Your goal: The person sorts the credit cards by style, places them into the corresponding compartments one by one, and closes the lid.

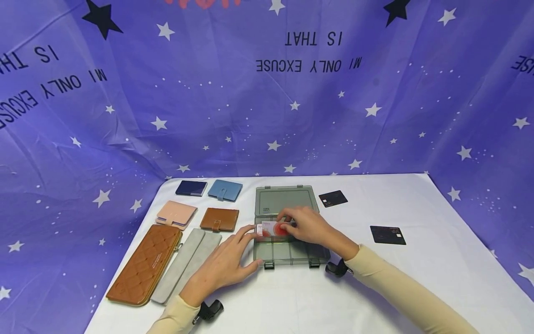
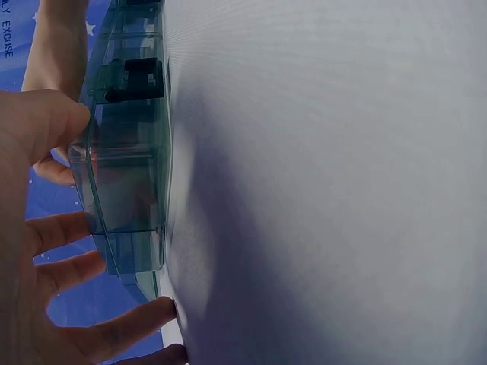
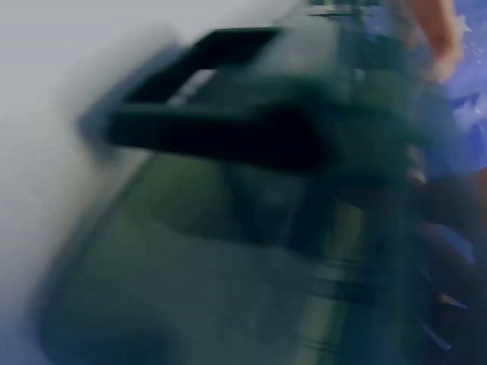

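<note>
Smoke-grey translucent plastic forms the open compartment box [image 1: 288, 250] seen at the centre of a white-covered table [image 1: 417, 278], its lid [image 1: 284, 199] laid flat on the far side. A white card with a red circle [image 1: 273, 228] is held over the box's rear compartments, near the hinge. The card is pinched at its right end by the right hand [image 1: 306, 226], fingers curled over the top edge with the thumb beneath. The left hand [image 1: 227, 264] is placed at the box's left wall, its fingers spread; the index fingertip is touching the card's left end and the thumb is pressed against the box's front corner near a black latch [image 1: 269, 265]. From the left wrist view, the box [image 2: 125, 167] is seen edge-on against the white cloth, with the spread fingers [image 2: 68, 270] beside it. The right wrist view is blurred; only the dark latch [image 3: 213, 122] and the greenish box wall can be made out.

To the left of the box, five wallets and a pouch are laid out: a navy wallet [image 1: 191, 188], a light blue wallet [image 1: 225, 189], a pink wallet [image 1: 176, 215], a tan snap wallet [image 1: 219, 219], a long quilted brown wallet [image 1: 146, 264] and a grey felt pouch [image 1: 185, 264]. Two black cards are seen on the cloth to the right, one [image 1: 333, 198] just beside the lid, the other [image 1: 387, 234] well apart. A purple star-printed backdrop [image 1: 267, 93] is hung behind the table.
</note>
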{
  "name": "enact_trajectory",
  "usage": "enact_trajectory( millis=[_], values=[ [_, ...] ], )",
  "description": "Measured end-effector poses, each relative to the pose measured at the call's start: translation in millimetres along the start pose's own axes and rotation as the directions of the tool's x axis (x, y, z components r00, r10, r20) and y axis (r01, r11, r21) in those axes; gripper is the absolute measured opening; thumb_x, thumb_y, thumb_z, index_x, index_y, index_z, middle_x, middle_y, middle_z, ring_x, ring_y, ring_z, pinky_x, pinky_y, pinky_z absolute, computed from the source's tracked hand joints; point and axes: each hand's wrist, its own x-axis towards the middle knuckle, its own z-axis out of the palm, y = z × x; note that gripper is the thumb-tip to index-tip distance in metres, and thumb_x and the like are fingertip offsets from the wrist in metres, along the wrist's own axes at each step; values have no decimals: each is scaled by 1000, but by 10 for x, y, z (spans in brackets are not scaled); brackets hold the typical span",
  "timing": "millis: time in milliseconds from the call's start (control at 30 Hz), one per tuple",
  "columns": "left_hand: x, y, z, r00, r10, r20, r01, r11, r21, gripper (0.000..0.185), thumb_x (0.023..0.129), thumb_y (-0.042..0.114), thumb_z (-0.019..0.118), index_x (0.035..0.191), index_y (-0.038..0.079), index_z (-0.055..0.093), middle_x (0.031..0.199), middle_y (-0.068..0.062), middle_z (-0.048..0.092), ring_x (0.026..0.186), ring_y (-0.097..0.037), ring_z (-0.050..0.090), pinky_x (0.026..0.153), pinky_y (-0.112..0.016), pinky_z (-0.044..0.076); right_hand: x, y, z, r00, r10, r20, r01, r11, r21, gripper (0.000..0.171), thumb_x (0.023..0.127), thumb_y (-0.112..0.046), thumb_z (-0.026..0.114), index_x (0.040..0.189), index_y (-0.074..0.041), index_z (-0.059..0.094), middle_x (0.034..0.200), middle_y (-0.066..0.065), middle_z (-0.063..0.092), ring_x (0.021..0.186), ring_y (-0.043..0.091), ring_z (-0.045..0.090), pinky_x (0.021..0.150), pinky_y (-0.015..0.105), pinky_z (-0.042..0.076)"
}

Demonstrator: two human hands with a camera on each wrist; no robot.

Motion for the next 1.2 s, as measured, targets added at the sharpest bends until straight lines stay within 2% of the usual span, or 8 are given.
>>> enact_trajectory(
  millis=[200, 367, 500, 600, 700, 967, 1200],
  values=[
    [-10, -4, 8, 1000, 10, -16, -10, 1000, 4, 60, 95, 47, 79, 147, 22, 62, 162, -9, 49, 123, -37, 67, 93, -59, 58, -37, -48, 64, 997, -74, -38, 69, 992, -103, 20, 100, -19, 79, 120, -23, 79, 103, -5, 77, 85, 11, 71, 63, 25, 53],
    [0, -5, 4, 1000, -1, 4, 1, 1000, -7, 61, 96, 49, 78, 148, 24, 61, 163, -7, 48, 124, -37, 67, 94, -59, 57, -116, -54, 48, 996, -79, -46, 69, 981, -179, 24, 103, -23, 76, 126, -25, 81, 106, -3, 69, 77, 9, 60, 60, 27, 49],
    [10, -2, -16, 1000, -12, 17, 12, 1000, -12, 63, 96, 50, 78, 150, 23, 60, 164, -7, 47, 124, -37, 66, 95, -59, 57, -151, -46, 20, 997, -73, -38, 64, 979, -193, 27, 104, -26, 74, 131, -23, 79, 114, 0, 73, 93, 16, 69, 72, 36, 59],
    [10, 7, -26, 1000, -19, 26, 19, 1000, -4, 64, 97, 51, 77, 151, 20, 59, 165, -7, 46, 123, -35, 67, 95, -56, 58, -181, -34, -11, 998, -59, -31, 53, 984, -171, 27, 105, -27, 73, 131, -19, 78, 122, 3, 76, 112, 23, 72, 87, 45, 62],
    [6, 10, -22, 999, -23, 29, 23, 1000, 2, 65, 97, 51, 76, 151, 20, 59, 165, -6, 46, 122, -33, 67, 95, -54, 58, -230, 1, -43, 999, -35, -20, 32, 991, -132, 28, 106, -28, 72, 131, -18, 77, 129, 4, 75, 121, 26, 71, 93, 49, 61],
    [-7, 10, -25, 1000, -22, 16, 22, 1000, -2, 65, 96, 50, 78, 151, 20, 59, 164, -7, 47, 121, -33, 67, 96, -54, 58, -486, 78, -246, 1000, 29, 2, -29, 999, 26, 34, 107, -27, 71, 139, -16, 72, 131, 1, 74, 113, 21, 74, 89, 47, 61],
    [6, 8, -17, 1000, -9, 4, 9, 1000, 10, 66, 96, 50, 78, 151, 19, 60, 163, -7, 48, 118, -32, 68, 95, -52, 58, -848, 282, -439, 996, 50, -70, -45, 997, 69, 39, 100, -23, 79, 138, -14, 72, 127, 0, 76, 110, 19, 74, 90, 42, 61]
  ],
)
